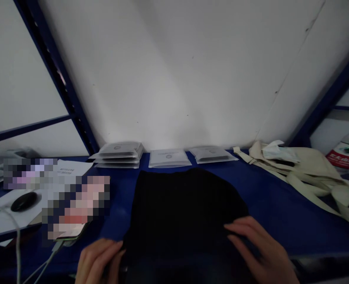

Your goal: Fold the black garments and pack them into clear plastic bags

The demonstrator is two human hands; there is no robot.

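The black cloth (186, 213) lies on the blue surface (283, 221), its left edge pinched by the left hand (100, 260); the right hand (260, 248) has thumb and forefinger slightly parted at the other edge. Smoothing calls for light, even outward tension.

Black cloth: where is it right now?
Head view, lower centre: the black cloth lies on the blue tabletop between the left hand and the right hand, nearer the camera than the middle white packet.
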